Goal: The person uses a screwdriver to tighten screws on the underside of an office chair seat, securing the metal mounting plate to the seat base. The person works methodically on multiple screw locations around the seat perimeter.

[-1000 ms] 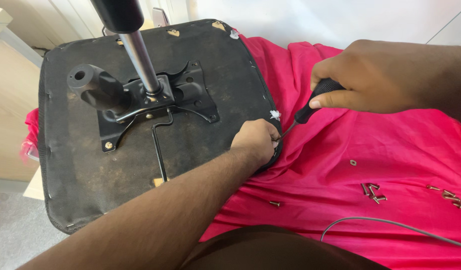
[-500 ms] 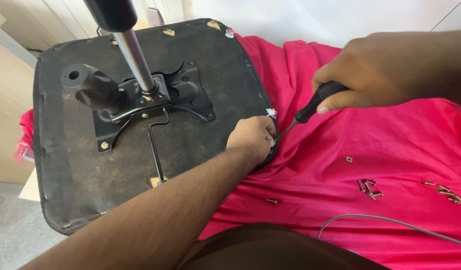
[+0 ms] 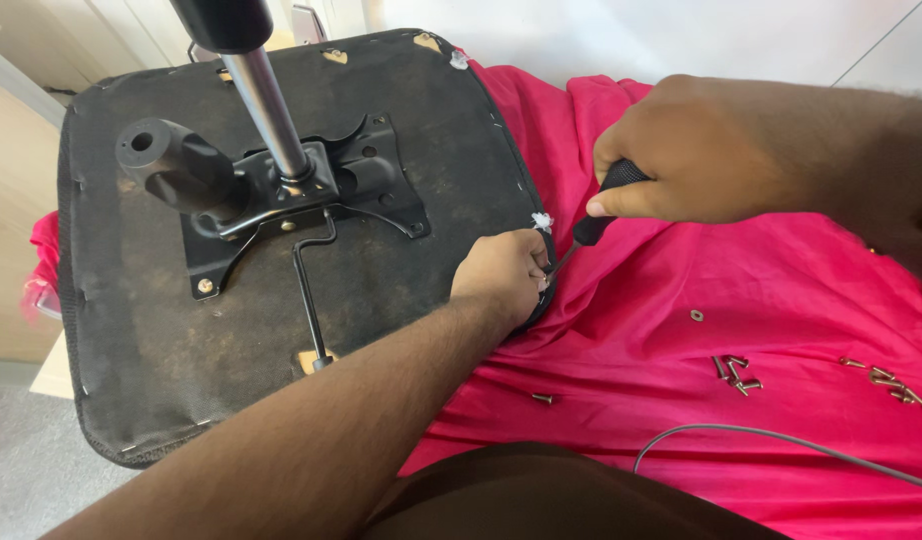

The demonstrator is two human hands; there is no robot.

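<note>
The pink cloth (image 3: 741, 290) covers the whole surface on the right, soft and creased, lying loose in folds. On its left part lies the upturned chair seat (image 3: 151, 330), a broad rounded slab whose underside is faced with rough black fabric, dusty and stapled along the rim. It looks heavy and stiff, best taken by its edges or by the metal post. At its middle a black steel plate (image 3: 381, 185) is bolted on, with a shiny chrome post (image 3: 271, 110) rising from it, a stubby black knob (image 3: 176, 165) to the left and a thin bent lever rod (image 3: 306, 290) running toward the near edge.

The left hand (image 3: 501, 275) is closed over the seat's right rim, pinching the fabric edge where a tuft of white stuffing (image 3: 541, 220) shows. The right hand (image 3: 696, 150) is wrapped tight around the black handle of a screwdriver (image 3: 591, 225), its thin shaft angled down to the rim just beside the left fingers. The tool is light, rigid, and its tip could slip on the fabric.

A thin grey cable (image 3: 781, 440) curves across the cloth near the body. Small metal screws (image 3: 736, 372) lie scattered on the cloth, hard and easy to lose in the folds.
</note>
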